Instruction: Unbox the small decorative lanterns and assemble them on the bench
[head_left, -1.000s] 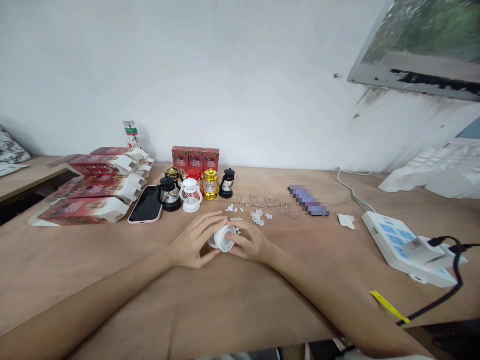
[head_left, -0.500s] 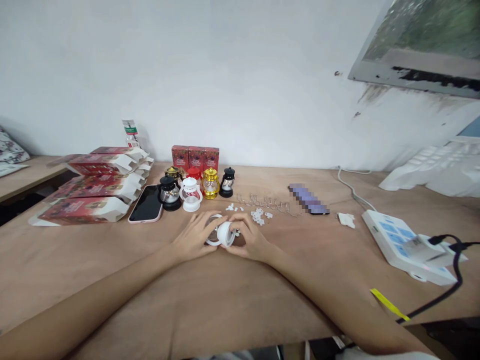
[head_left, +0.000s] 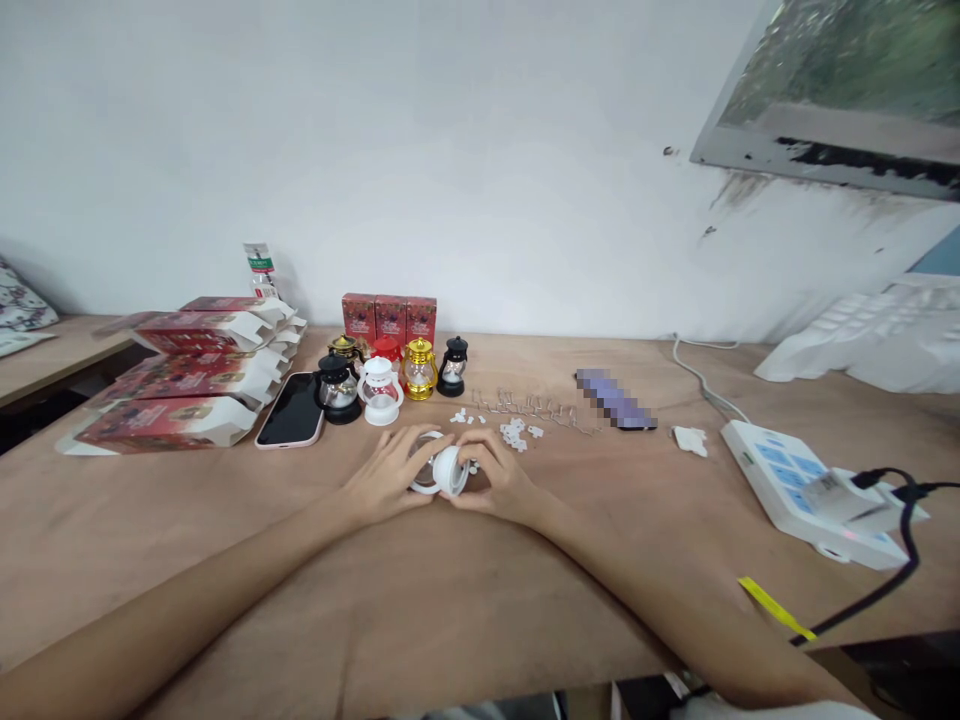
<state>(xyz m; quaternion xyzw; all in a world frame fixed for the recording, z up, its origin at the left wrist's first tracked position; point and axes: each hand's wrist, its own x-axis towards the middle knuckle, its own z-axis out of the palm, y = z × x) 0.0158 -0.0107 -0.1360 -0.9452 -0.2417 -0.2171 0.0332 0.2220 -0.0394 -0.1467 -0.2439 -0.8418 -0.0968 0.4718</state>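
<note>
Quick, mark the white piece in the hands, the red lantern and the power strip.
White piece (head_left: 445, 471): head view, on its round white end.
Red lantern (head_left: 386, 347): head view, on its top.
Power strip (head_left: 781, 478): head view, on its socket face, beside the plugs.

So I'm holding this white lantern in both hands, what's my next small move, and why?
Perhaps steady the white lantern with your left hand and press lightly around its base with your right hand: it is tipped sideways, held by both hands, its base facing the right.
</note>
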